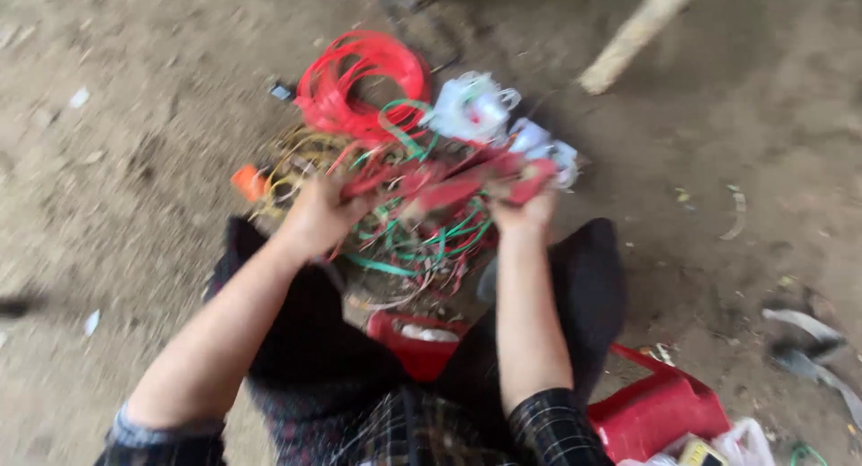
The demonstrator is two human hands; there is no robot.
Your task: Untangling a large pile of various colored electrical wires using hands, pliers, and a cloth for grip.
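Observation:
The picture is blurred by motion. My left hand (316, 216) and my right hand (523, 213) both grip a red long-handled tool (449, 188), probably pliers or cutters, held across a tangle of green and red wires (422, 241). A coil of red wire (359, 84) lies just beyond on the dirt ground, with a yellowish wire coil (301, 156) to its left and white plastic pieces (471, 107) to its right. My knees in dark trousers frame the pile.
A red plastic container (417, 340) sits between my legs and a red box (660, 412) at my right. A pale wooden stick (633, 35) leans at the top right. An orange piece (247, 180) lies left. Scraps litter the bare dirt.

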